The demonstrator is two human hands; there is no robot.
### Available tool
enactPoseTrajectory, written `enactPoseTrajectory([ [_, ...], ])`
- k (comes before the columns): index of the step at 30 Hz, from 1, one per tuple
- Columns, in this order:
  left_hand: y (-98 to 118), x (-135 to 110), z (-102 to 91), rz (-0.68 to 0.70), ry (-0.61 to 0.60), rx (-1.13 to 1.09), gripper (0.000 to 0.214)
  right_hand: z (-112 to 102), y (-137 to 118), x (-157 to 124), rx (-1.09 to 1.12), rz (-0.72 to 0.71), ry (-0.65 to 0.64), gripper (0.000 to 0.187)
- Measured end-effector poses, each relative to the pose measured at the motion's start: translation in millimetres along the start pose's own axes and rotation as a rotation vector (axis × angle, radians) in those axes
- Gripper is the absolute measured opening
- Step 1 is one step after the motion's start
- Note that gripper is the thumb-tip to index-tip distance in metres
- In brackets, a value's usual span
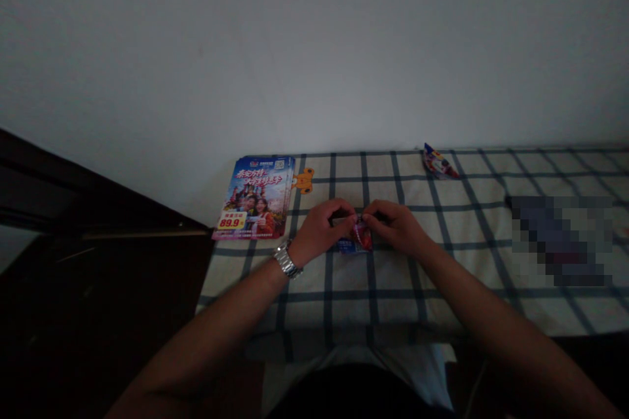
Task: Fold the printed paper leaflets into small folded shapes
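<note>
Both of my hands meet over the checked tablecloth, fingers pinched on a small folded flyer (pixel 356 245) printed in blue and red. My left hand (pixel 324 229), with a metal watch on its wrist, grips the flyer's upper left side. On the upper right side, my right hand (pixel 393 224) pinches it with thumb and forefinger. The fingers cover the flyer's top edge, so its exact folds cannot be made out. To the left of my left hand lies a stack of printed flyers (pixel 255 200), its top sheet showing two people and "89.9".
A folded piece of printed paper (pixel 439 163) stands near the wall at the back right. A blurred-out dark object (pixel 555 236) lies on the right of the tablecloth (pixel 314 301). An orange bear figure (pixel 303 181) shows beside the stack. A pale wall rises behind.
</note>
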State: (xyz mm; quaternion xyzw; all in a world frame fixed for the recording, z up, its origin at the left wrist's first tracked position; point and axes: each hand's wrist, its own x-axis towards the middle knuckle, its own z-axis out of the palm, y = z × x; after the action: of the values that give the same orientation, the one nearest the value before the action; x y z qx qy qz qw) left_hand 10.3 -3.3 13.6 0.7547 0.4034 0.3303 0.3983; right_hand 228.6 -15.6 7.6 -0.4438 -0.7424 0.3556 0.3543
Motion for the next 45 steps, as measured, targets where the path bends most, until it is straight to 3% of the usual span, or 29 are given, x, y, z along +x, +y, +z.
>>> enactPoseTrajectory([
  [10, 1.3, 0.7, -0.6, -0.003, 0.007, -0.008, 0.017, 1.8, 2.1, -1.3, 0.028, 0.021, -0.021, 0.025],
  [27, -0.6, 0.9, 0.1, 0.003, -0.009, -0.014, 0.018, -0.2, 4.8, -0.2, -0.075, -0.077, -0.039, 0.027],
  [36, -3.8, 1.6, -2.4, -0.028, 0.022, -0.014, 0.021, 2.3, 5.6, 0.9, 0.005, 0.044, -0.030, 0.028],
  [45, -6.0, 1.4, -1.3, -0.036, 0.028, -0.003, 0.019, 1.2, 7.7, 0.8, -0.052, 0.040, -0.031, 0.026],
])
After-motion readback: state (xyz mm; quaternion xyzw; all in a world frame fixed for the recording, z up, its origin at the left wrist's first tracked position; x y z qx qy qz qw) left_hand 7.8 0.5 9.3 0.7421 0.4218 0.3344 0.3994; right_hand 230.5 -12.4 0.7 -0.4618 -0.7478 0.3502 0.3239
